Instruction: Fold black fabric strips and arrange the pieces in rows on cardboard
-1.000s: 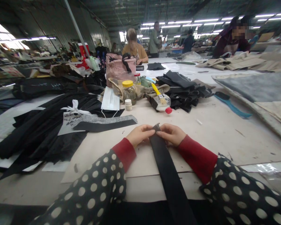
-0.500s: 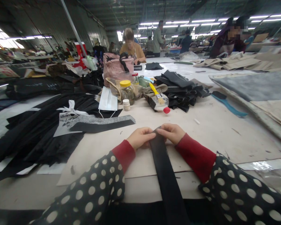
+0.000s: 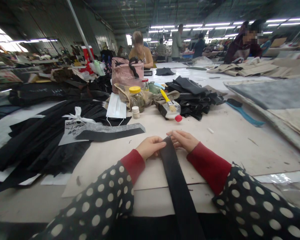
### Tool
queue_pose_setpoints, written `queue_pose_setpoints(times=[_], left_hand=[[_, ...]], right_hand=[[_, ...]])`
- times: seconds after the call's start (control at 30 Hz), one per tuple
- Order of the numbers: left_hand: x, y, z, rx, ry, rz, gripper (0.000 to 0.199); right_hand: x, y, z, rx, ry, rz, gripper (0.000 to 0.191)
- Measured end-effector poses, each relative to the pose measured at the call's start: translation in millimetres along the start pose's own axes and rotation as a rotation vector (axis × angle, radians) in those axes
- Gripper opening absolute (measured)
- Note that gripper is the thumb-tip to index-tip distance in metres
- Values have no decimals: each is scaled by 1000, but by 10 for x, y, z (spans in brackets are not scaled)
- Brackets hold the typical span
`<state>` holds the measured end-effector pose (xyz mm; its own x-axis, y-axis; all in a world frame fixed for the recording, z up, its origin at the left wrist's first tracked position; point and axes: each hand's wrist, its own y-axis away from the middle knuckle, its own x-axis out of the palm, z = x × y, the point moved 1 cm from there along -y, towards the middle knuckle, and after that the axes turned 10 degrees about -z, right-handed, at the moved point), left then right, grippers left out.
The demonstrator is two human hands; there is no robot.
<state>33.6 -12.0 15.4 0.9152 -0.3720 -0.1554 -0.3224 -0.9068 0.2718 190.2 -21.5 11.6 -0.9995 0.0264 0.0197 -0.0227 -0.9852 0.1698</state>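
Head view: both hands (image 3: 150, 147) (image 3: 186, 140) hold black strip (image 3: 176, 173); paper's (image 3: 66, 136) handwriting illegible.

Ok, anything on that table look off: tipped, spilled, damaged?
The clear bottle with a red cap lies on its side, a brush on top; bottles usually stand upright. No spill shows. The pale table cover has dark marks, maybe just wear. No clear damage.
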Motion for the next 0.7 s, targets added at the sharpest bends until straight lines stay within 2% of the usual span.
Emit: queue_pose_setpoints(times=[0.13, 0.37, 0.57, 0.7], left_hand=[[34, 12, -1, 19, -68, -3, 14], [80, 15, 16, 44, -54, 6, 20], [100, 14, 40, 71, -69, 17, 20], [110, 22, 26, 71, -71, 18, 17]], right_hand=[[27, 1, -39, -145, 82, -6, 38], [28, 7, -65, -198, 195, -110, 31], [16, 3, -47, -239, 350, -165, 31], [-23, -49, -104, -160, 316, -145, 35]])
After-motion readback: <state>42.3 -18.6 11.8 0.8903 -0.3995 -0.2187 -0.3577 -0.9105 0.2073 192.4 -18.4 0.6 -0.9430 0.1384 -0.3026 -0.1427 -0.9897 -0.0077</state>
